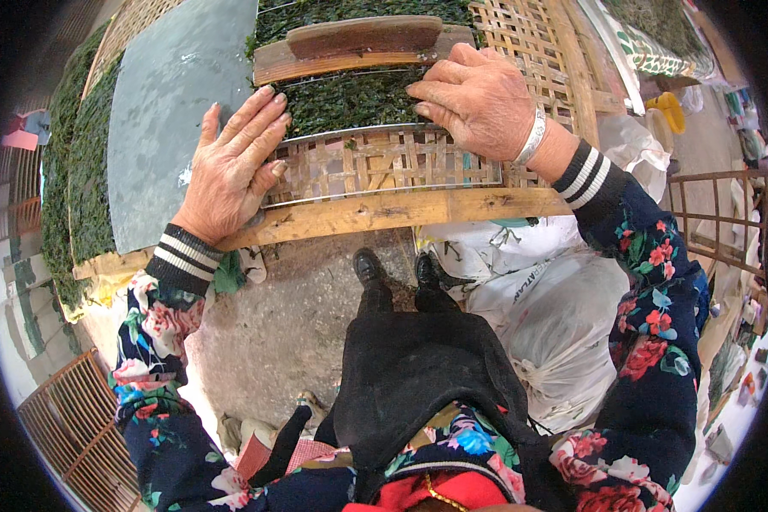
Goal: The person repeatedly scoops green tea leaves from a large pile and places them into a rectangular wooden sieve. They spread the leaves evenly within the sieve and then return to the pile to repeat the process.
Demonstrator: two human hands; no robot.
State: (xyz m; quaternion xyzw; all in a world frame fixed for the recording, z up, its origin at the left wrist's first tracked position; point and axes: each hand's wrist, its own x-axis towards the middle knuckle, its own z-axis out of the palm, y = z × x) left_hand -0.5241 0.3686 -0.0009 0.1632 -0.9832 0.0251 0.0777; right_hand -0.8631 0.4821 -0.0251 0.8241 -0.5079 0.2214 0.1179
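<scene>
A strip of dark green, leafy material (350, 102) lies on a woven bamboo rack (358, 166), inside a thin metal frame. My left hand (235, 166) is spread with its fingertips at the strip's left end, beside a flat grey sheet (179, 111). At the strip's right end, my right hand (478, 102) rests with its fingers stretched leftward and its thumb a little apart; neither hand holds anything I can see. Just beyond the strip, a wooden block with a raised grip (363, 41) sits across the green layer.
A bamboo rail (418, 207) forms the rack's near edge. More green layer (85, 162) covers the far left. White plastic sacks (546, 316) lie below on the right, near a rusty metal grille (717, 209). A yellow object (670, 111) stands beyond. Concrete floor (269, 333) shows beneath.
</scene>
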